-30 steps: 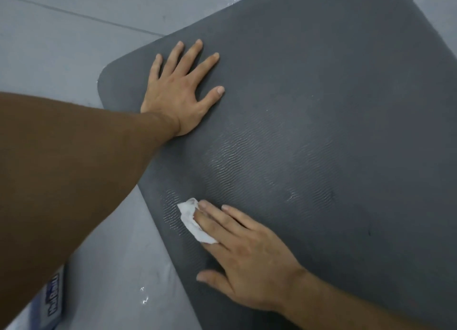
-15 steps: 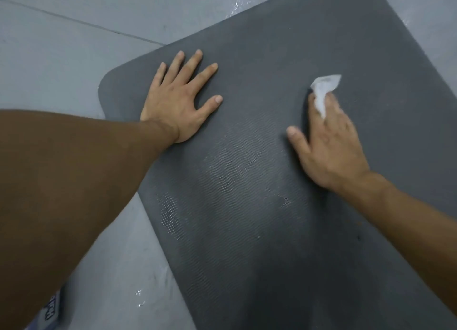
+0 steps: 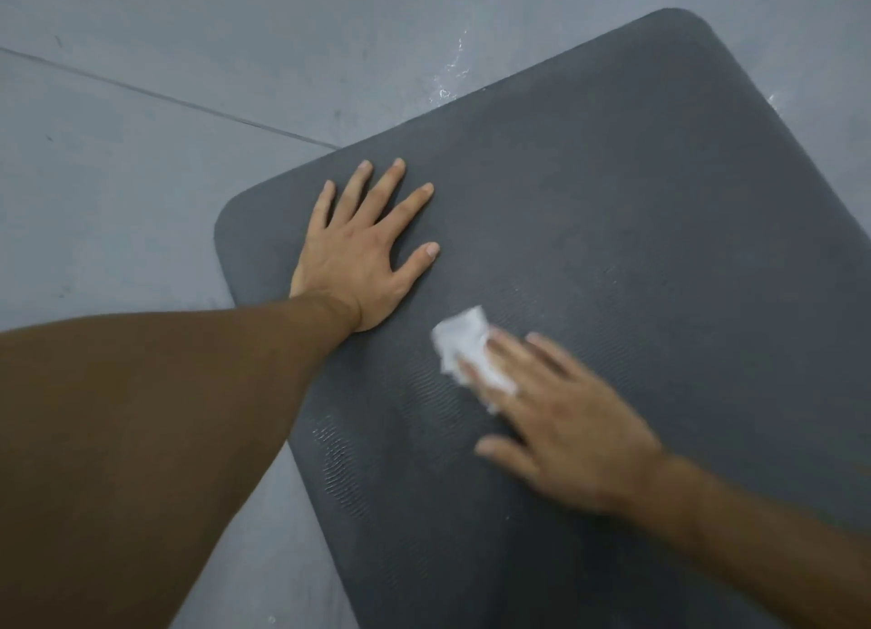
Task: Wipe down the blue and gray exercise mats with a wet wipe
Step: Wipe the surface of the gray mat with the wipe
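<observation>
A dark gray exercise mat point(image 3: 636, 204) lies on the floor and fills most of the head view. My left hand point(image 3: 363, 247) lies flat on the mat near its far left corner, fingers spread and straight. My right hand point(image 3: 561, 416), blurred by motion, presses a crumpled white wet wipe point(image 3: 464, 341) onto the middle of the mat with straight fingers. The wipe sticks out beyond my fingertips, just right of my left wrist. Damp streaks shine on the mat's ribbed surface near the left edge. No blue mat is in view.
Gray tiled floor point(image 3: 141, 181) surrounds the mat on the left and at the top, with a tile seam running across it. Wet spots point(image 3: 452, 72) glisten on the floor just beyond the mat's far edge.
My right hand swept the wipe from the near left edge out to the right of the mat, then back toward the middle. My left hand stayed planted. The view has shifted.
</observation>
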